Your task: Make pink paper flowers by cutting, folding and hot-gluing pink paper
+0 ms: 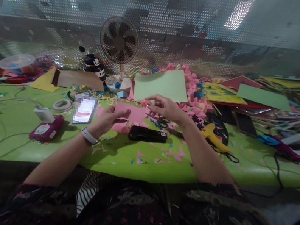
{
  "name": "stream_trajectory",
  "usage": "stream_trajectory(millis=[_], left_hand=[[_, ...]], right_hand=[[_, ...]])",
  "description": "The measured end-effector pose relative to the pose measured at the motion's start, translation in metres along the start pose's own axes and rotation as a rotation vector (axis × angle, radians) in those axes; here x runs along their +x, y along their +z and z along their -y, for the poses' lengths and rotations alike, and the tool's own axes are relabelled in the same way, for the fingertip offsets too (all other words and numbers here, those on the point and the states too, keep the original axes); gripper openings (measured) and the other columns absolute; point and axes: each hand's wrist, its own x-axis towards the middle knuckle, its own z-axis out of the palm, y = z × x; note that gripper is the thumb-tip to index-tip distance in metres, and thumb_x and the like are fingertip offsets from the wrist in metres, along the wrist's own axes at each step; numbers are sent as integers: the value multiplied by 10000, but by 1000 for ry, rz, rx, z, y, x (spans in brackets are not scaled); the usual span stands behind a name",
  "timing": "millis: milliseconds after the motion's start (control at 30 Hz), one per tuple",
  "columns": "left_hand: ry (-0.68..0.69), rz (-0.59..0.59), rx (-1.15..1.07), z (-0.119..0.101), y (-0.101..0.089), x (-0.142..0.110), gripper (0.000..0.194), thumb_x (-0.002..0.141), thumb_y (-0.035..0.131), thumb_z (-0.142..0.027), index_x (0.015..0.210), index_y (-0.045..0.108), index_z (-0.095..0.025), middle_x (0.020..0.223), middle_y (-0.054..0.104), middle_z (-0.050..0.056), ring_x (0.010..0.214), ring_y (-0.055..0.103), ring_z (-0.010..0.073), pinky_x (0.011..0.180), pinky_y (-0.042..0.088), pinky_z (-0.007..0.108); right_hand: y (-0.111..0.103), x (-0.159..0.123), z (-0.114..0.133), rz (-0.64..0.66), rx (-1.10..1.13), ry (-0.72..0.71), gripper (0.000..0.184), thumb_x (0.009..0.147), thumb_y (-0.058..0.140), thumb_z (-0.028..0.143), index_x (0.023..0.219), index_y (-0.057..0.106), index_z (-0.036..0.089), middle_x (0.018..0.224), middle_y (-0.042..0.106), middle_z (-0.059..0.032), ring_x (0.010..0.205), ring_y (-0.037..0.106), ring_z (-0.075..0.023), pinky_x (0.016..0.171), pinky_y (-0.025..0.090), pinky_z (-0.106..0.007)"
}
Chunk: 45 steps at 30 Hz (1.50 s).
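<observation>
My left hand (pixel 110 119), with a white watch on the wrist, grips the near edge of a pink paper sheet (pixel 133 115) lying over the green table (pixel 5 134). My right hand (pixel 165 107) hovers past the sheet's far corner with fingers curled in a pinch on a small pink scrap (pixel 144 103). A light green sheet (pixel 162 84) stands just behind that hand. A black remote-like device (pixel 148 134) lies right in front of both hands. Scissors (pixel 162 122) lie under my right wrist.
A small desk fan (pixel 118 46) stands at the back. A phone (pixel 83 110), tape roll (pixel 63 105) and magenta box (pixel 46 129) lie left. A yellow glue gun (pixel 213 136), pink paper flowers (pixel 196 93) and stacked coloured sheets (pixel 264 96) fill the right. Paper scraps litter the table.
</observation>
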Motion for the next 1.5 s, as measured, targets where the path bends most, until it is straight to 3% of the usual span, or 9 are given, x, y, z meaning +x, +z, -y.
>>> stream_trajectory(millis=[100, 200, 333, 500, 633, 800, 1033, 1233, 1500], left_hand=[[8, -121, -144, -3, 0, 3, 280, 576, 900, -235, 760, 708, -146, 744, 727, 14, 646, 669, 99, 604, 557, 177], [17, -170, -256, -5, 2, 6, 203, 581, 855, -115, 658, 669, -134, 665, 701, 2, 617, 655, 85, 633, 565, 179], [13, -160, -325, -4, 3, 7, 155, 614, 819, -68, 650, 678, -121, 672, 712, 17, 638, 664, 85, 651, 561, 169], [-4, -189, -307, 1, 1, 9, 199, 604, 883, -143, 711, 716, -132, 731, 739, 15, 631, 655, 69, 577, 513, 136], [8, -276, -353, 2, -1, 11, 226, 592, 899, -161, 732, 723, -141, 764, 750, 14, 664, 675, 76, 611, 512, 151], [33, -347, -427, 1, -5, 17, 199, 651, 865, -153, 793, 726, -147, 753, 742, -9, 669, 684, 64, 652, 530, 146], [87, -406, -522, -2, -7, 21, 64, 778, 757, -95, 777, 724, -149, 788, 752, -13, 692, 682, 49, 673, 550, 129], [122, -385, -552, -5, -6, 19, 82, 838, 690, -74, 788, 720, -132, 778, 746, -8, 685, 672, 37, 655, 536, 104], [125, -352, -539, -3, -3, 16, 56, 823, 702, -98, 819, 728, -147, 862, 762, 5, 824, 702, 67, 707, 546, 121]], right_hand=[[-17, 0, -13, 110, -555, 254, 226, 812, 643, 302, 965, 679, 139, 883, 670, -85, 770, 597, -191, 634, 404, -287], [-18, 3, -22, 324, -853, 465, 219, 773, 670, 291, 930, 668, 139, 840, 678, -97, 726, 602, -215, 566, 353, -287], [-8, 9, -27, 330, -906, 508, 332, 764, 681, 264, 1067, 625, 140, 943, 694, -118, 756, 618, -215, 548, 349, -272], [-7, 14, -34, 346, -881, 526, 113, 759, 661, 250, 775, 643, 140, 776, 665, -101, 639, 589, -193, 541, 347, -284], [-15, 14, -40, 330, -887, 493, 155, 747, 646, 241, 629, 588, 158, 651, 598, -62, 584, 553, -173, 535, 317, -284], [-31, 8, -43, 154, -430, 388, 152, 694, 702, 278, 700, 604, 162, 645, 612, -18, 593, 551, -145, 549, 347, -255], [-9, 3, -16, 118, 345, 175, 610, 647, 738, 716, 808, 635, 136, 707, 621, -34, 574, 511, -106, 519, 387, -236], [19, -3, -2, 308, 503, 111, 632, 707, 677, 751, 882, 659, 144, 790, 675, -63, 640, 570, -134, 557, 422, -250], [31, -2, 1, 276, 541, 146, 562, 747, 675, 703, 858, 628, 154, 749, 668, -52, 622, 562, -129, 525, 394, -240]])
